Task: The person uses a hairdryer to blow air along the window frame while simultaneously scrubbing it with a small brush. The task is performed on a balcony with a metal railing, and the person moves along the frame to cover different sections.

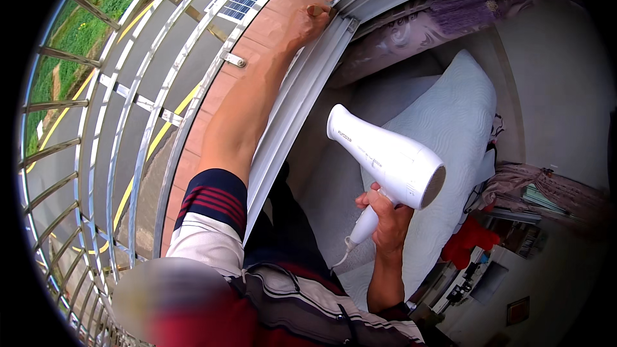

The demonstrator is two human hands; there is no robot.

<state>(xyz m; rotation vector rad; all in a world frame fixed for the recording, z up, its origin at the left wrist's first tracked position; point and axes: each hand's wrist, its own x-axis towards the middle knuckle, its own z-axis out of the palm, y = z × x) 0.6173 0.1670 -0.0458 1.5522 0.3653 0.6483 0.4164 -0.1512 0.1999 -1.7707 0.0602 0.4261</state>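
My right hand (388, 219) grips the handle of a white FLYCO hair dryer (385, 156) inside the window. Its nozzle points up and left towards the window frame, and a white cord (341, 259) hangs from the handle's end. Outside, my left arm reaches along the tiled ledge (226, 84). The left hand (311, 21) is closed in a fist at the corner of the white metal window frame (318, 74). A small brown rounded object (315, 10) shows in that fist; the rest of it is hidden by the fingers.
Metal security bars (137, 84) curve outside the ledge, with a road and greenery far below. A metal bracket (234, 60) stands on the ledge. Indoors are a bed with a pale quilted cover (434, 120), a purple curtain (409, 33) and a red item (467, 243).
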